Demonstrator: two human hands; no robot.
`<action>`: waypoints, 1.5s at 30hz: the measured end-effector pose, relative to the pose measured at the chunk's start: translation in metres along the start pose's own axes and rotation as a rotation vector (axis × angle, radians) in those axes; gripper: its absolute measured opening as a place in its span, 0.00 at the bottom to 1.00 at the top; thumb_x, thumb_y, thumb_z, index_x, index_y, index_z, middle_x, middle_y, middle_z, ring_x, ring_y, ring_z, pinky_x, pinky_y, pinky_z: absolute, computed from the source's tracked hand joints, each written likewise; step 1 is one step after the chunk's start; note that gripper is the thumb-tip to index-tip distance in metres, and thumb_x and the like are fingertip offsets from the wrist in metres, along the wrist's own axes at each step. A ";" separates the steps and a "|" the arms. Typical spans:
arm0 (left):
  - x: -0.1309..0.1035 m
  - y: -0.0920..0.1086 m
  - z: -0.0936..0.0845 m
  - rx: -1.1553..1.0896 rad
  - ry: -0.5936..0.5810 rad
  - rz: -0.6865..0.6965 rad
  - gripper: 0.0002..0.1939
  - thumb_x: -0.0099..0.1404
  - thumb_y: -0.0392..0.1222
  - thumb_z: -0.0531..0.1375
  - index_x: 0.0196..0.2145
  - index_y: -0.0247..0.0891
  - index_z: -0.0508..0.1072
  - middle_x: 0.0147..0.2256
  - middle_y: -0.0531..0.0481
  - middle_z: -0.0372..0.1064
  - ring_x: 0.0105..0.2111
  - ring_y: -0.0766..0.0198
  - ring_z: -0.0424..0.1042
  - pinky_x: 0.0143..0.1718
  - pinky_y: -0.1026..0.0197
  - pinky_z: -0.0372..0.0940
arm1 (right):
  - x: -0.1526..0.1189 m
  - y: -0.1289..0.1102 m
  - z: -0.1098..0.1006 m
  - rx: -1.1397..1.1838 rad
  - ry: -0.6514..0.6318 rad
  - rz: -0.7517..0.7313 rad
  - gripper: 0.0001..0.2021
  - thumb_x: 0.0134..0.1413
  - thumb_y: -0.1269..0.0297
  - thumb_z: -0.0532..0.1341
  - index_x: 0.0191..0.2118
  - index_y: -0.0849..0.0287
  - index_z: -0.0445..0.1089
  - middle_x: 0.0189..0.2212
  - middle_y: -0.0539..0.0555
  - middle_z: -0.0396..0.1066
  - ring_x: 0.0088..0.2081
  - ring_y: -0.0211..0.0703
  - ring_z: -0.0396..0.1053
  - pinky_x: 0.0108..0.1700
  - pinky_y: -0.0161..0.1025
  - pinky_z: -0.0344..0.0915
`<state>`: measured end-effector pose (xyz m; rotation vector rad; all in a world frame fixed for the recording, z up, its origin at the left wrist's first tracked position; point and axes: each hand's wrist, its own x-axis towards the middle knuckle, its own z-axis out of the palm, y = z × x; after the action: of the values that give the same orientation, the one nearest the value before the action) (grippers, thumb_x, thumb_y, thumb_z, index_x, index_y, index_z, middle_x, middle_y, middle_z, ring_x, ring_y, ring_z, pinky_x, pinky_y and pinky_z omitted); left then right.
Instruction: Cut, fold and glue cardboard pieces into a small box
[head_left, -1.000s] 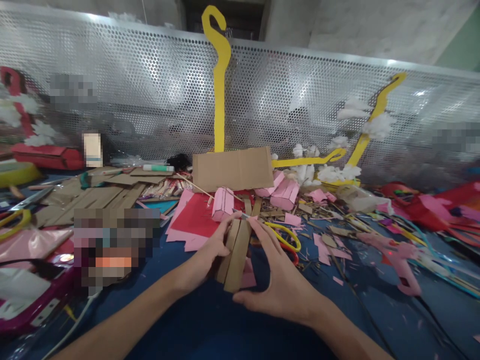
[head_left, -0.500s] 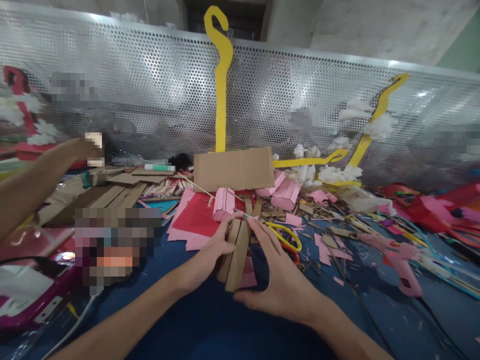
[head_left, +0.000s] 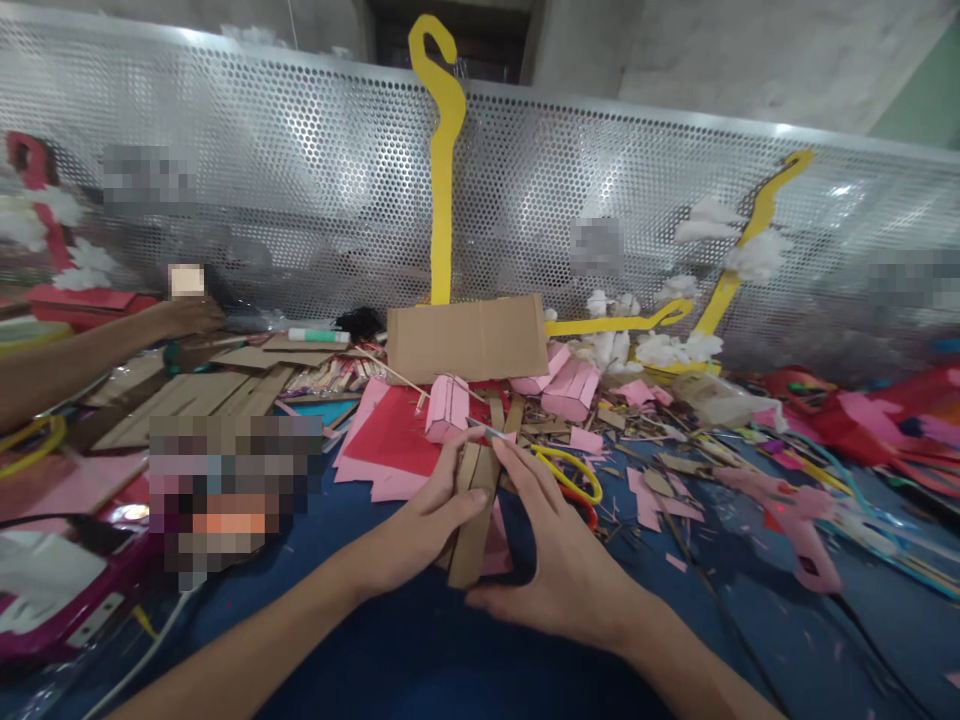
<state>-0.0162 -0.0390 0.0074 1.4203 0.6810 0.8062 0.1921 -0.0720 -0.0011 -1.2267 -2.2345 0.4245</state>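
Observation:
In front of me is a small bundle of brown cardboard strips (head_left: 474, 545), tilted slightly, its near end low over the blue table. My left hand (head_left: 442, 505) is closed on its left side, thumb laid across the top and fingers round the far part. My right hand (head_left: 559, 540) spans the bundle lengthwise in a wide curve: fingertips at the far right edge, thumb at the near end. A pink paper piece (head_left: 498, 540) shows beneath the strips. Just beyond the right fingers lie yellow-handled scissors (head_left: 574, 475). A pink paper prism (head_left: 447, 408) stands past the left fingertips.
A cardboard base with a tall yellow hook (head_left: 442, 200) stands at the back against a perforated metal panel (head_left: 322, 170). Red and pink sheets (head_left: 390, 430) lie ahead. A pink glue gun (head_left: 795, 525) rests at right. Another person's arm (head_left: 97, 345) reaches in from the left.
My left thumb has moved across onto the top of the strips. My right hand has barely shifted. The other person's hand at left has lowered and moved slightly right.

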 end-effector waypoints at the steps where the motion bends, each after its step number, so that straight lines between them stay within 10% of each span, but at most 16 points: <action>1: 0.000 0.000 0.000 0.009 -0.007 -0.001 0.31 0.76 0.48 0.54 0.71 0.55 0.48 0.64 0.46 0.58 0.61 0.50 0.63 0.66 0.45 0.52 | 0.000 0.000 0.000 0.000 -0.003 0.002 0.65 0.43 0.56 0.77 0.77 0.49 0.33 0.76 0.61 0.42 0.76 0.63 0.39 0.73 0.62 0.50; 12: -0.001 -0.003 -0.001 0.042 -0.005 -0.015 0.35 0.77 0.51 0.53 0.74 0.55 0.40 0.71 0.44 0.49 0.70 0.49 0.50 0.70 0.44 0.43 | -0.001 0.006 0.004 -0.075 -0.025 -0.003 0.64 0.45 0.51 0.76 0.77 0.53 0.32 0.76 0.62 0.40 0.76 0.62 0.38 0.73 0.62 0.48; 36: 0.004 -0.007 0.004 0.074 0.049 0.069 0.25 0.77 0.45 0.52 0.68 0.53 0.49 0.61 0.47 0.61 0.60 0.54 0.63 0.65 0.48 0.56 | 0.002 0.003 0.008 -0.153 0.017 -0.085 0.71 0.40 0.43 0.78 0.77 0.45 0.25 0.77 0.61 0.37 0.75 0.67 0.39 0.71 0.69 0.50; 45: 0.003 -0.006 0.010 0.115 0.101 0.079 0.28 0.76 0.53 0.54 0.68 0.53 0.48 0.64 0.46 0.59 0.68 0.52 0.56 0.68 0.48 0.52 | 0.000 -0.002 0.014 -0.133 0.058 -0.092 0.60 0.48 0.61 0.74 0.76 0.46 0.32 0.76 0.60 0.40 0.75 0.64 0.41 0.72 0.64 0.51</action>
<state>-0.0054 -0.0424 0.0016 1.5256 0.7624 0.9174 0.1824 -0.0734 -0.0110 -1.1812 -2.2894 0.2057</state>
